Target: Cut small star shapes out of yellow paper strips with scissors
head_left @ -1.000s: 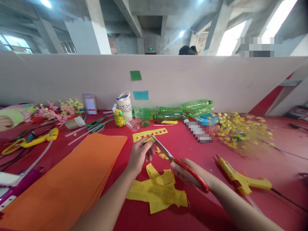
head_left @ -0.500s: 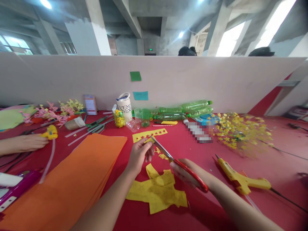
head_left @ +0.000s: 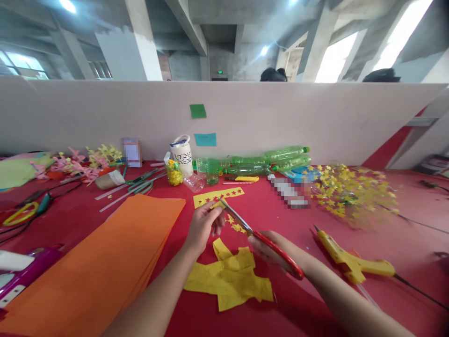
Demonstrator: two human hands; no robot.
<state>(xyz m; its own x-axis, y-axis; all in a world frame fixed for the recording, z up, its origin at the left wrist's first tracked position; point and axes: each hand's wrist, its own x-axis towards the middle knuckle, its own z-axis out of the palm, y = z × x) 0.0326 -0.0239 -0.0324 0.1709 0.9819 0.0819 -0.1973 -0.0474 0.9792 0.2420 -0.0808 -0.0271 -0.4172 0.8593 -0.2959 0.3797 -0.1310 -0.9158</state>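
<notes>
My left hand (head_left: pixel 204 223) pinches a small piece of yellow paper or felt (head_left: pixel 218 204) between thumb and fingers. A pair of red-handled scissors (head_left: pixel 277 248) is gripped in my right hand (head_left: pixel 268 250), its blades reaching up and left to the piece. Just beyond lies a yellow strip (head_left: pixel 229 193) with star-shaped holes. Several cut-out yellow stars (head_left: pixel 237 228) lie between my hands on the red table (head_left: pixel 280 311). Nearer to me are crumpled yellow scraps (head_left: pixel 231 281).
Orange sheets (head_left: pixel 105 252) cover the left side. At right rests a yellow glue gun (head_left: pixel 354 262), with a bunch of yellow stars (head_left: pixel 347 187) behind it. Green bottles (head_left: pixel 250 169), a white tumbler (head_left: pixel 181 157) and a yellow cutter (head_left: pixel 247 179) line the low white partition (head_left: pixel 280 117).
Another person's hand with a yellow glue gun has left the view at far left, uncovering yellow scissor handles there. My own hands and the scissors are almost unmoved.
</notes>
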